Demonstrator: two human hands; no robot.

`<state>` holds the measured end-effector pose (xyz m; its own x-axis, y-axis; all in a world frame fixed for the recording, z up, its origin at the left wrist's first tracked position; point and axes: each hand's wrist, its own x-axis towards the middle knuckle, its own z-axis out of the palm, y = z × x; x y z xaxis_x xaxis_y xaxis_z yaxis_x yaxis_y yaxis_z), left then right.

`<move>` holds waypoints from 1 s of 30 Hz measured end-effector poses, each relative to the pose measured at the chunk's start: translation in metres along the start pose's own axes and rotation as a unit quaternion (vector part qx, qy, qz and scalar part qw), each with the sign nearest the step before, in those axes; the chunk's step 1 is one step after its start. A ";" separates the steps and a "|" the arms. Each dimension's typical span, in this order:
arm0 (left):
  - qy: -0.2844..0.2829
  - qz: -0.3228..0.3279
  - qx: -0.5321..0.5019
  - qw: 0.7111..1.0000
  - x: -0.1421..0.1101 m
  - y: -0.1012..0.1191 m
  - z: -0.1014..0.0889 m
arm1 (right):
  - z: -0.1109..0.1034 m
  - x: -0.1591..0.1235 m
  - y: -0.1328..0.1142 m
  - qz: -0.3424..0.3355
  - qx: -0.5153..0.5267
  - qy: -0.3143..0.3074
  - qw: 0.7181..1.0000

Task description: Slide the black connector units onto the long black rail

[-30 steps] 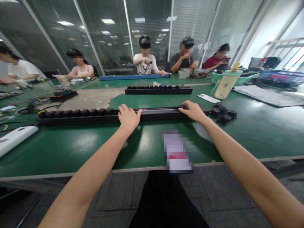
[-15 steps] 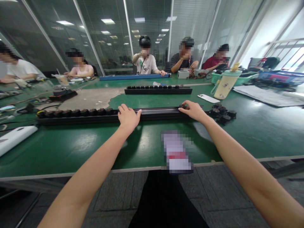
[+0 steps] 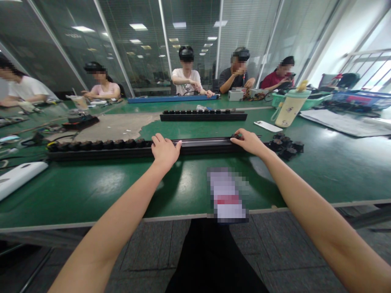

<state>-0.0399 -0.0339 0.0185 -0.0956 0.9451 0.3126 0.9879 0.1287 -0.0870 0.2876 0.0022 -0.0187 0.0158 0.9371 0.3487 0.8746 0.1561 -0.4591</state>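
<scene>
A long black rail (image 3: 201, 147) lies across the table in front of me, with several black knob-like pieces (image 3: 97, 144) in a row along its left part. My left hand (image 3: 165, 149) grips the rail near the last piece of that row, fingers over the top and thumb to the right. Toward the rail's right end, my right hand (image 3: 247, 141) pinches a small black piece (image 3: 234, 137), partly hidden by the fingers, at the top of the rail. Between my hands the rail's channel shows bare. Several loose black pieces (image 3: 287, 145) lie right of the rail.
A phone with a blurred screen (image 3: 227, 195) lies at the near edge. Beyond the rail are a second black rail (image 3: 203, 117), a white phone (image 3: 268, 126) and a cream bottle (image 3: 291, 108). A white object (image 3: 21, 179) sits at left. Several co-workers sit opposite.
My hands and the rail stay almost exactly in place. Across the table, the co-worker in the white shirt has lowered a raised hand toward the blue bar.
</scene>
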 end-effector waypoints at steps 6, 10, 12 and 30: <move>0.005 0.000 0.003 1.000 0.000 0.000 0.001 | 0.000 0.000 0.001 0.009 0.015 0.011 1.000; 0.001 -0.002 0.003 1.000 0.000 0.000 0.001 | 0.001 0.000 0.001 0.015 0.020 0.018 1.000; 0.001 -0.002 0.001 1.000 0.001 0.000 0.001 | 0.002 0.000 0.002 0.016 0.022 0.023 0.999; 0.003 -0.003 -0.006 1.000 0.001 0.000 0.002 | 0.003 0.001 0.010 0.028 0.055 0.043 0.997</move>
<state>-0.0403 -0.0328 0.0171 -0.1011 0.9421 0.3197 0.9887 0.1310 -0.0733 0.2946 0.0056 -0.0257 0.1094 0.9155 0.3872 0.8130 0.1416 -0.5648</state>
